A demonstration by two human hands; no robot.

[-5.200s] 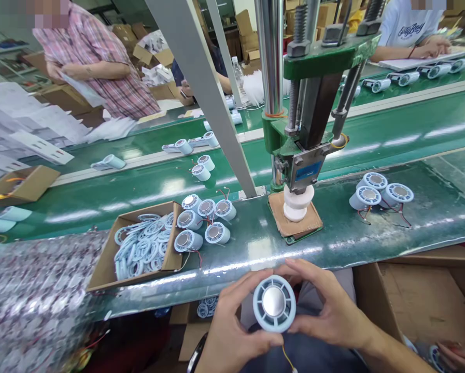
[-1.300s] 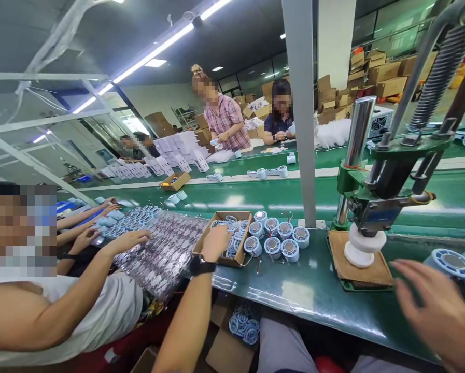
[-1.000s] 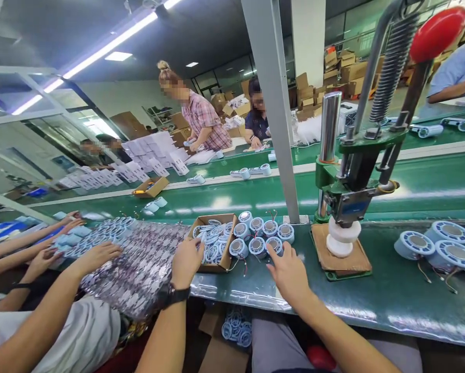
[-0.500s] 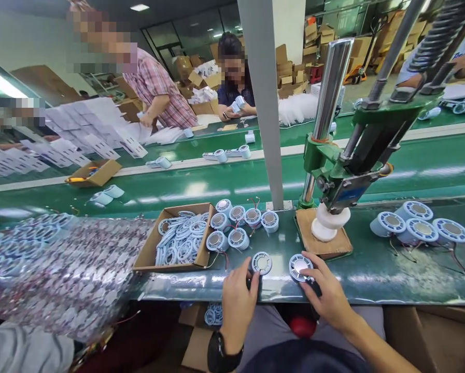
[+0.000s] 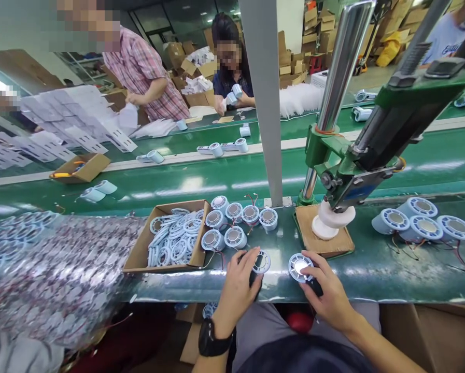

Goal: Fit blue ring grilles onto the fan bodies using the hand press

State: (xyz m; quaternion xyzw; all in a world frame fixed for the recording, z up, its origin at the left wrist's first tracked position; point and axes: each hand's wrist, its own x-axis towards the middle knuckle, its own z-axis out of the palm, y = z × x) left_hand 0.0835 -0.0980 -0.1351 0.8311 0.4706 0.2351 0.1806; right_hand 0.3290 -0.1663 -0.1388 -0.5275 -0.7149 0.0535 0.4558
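My left hand (image 5: 238,282) now grips grille ring (image 5: 262,262), right hand (image 5: 329,292) grips fan housing (image 5: 299,267); both fetched from box (image 5: 139,254) side, parts apart at surface (image 5: 372,280) edge, before press (image 5: 333,217).

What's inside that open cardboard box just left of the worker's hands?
The cardboard box holds a loose heap of pale blue plastic rings, flat grille-like hoops lying tangled. What lies under the heap, and the box floor, are covered.
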